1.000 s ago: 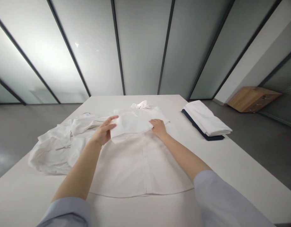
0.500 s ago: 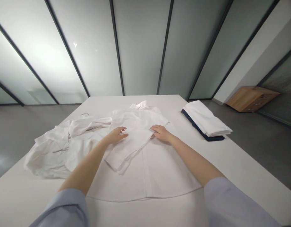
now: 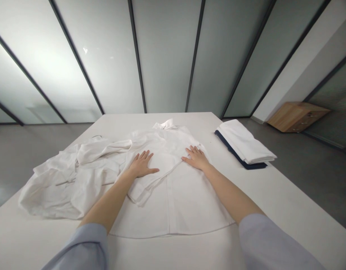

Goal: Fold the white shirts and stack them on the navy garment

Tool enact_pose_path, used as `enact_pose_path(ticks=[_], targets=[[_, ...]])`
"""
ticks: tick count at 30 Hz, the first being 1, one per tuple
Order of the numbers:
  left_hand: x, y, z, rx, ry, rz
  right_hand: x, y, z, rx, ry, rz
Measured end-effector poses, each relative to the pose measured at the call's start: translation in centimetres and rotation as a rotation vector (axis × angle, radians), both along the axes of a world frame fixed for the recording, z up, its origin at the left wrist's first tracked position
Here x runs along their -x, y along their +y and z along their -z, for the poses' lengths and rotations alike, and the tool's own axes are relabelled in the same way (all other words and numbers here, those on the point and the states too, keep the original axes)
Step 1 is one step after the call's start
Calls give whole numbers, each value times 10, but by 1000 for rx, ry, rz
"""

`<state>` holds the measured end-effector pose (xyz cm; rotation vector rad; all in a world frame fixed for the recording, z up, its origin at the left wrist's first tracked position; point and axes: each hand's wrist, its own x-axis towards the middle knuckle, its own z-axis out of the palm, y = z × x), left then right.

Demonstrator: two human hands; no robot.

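A white shirt (image 3: 187, 202) lies spread on the table, its collar at the far end and its curved hem toward me. One sleeve (image 3: 158, 180) is laid diagonally across the shirt's front. My left hand (image 3: 141, 164) rests flat on the left side of the shirt, fingers spread, by the folded sleeve. On the right side, my right hand (image 3: 197, 158) lies flat with fingers apart, its thumb near the end of the sleeve's fold. Neither hand grips the cloth.
Rumpled white garments (image 3: 66, 183) are heaped on the left of the table (image 3: 285, 202). At the right edge sits a folded white stack (image 3: 244, 142) on top of a dark blue folded cloth (image 3: 254, 165). A wooden cabinet (image 3: 297, 116) stands on the floor beyond.
Both hands have flattened onto the shirt with fingers spread wider. My left hand has shifted slightly right, and my right hand slightly outward. The rumpled heap has moved a little left.
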<state>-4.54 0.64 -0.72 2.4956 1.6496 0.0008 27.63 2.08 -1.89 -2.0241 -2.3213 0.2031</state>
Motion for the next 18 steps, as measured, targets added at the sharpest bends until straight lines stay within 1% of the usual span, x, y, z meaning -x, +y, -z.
enact_pose_path(ticks=[7, 11, 15, 18], targets=[[-2, -5, 4, 15, 59, -11, 3, -4, 0, 19, -28, 23], [-3, -7, 2, 28, 72, -17, 1, -6, 1, 35, -26, -4], [-7, -16, -1, 51, 66, -22, -2, -10, 2, 39, -36, -19], [-12, -24, 0, 18, 41, -47, -3, -13, 3, 34, -42, -28]])
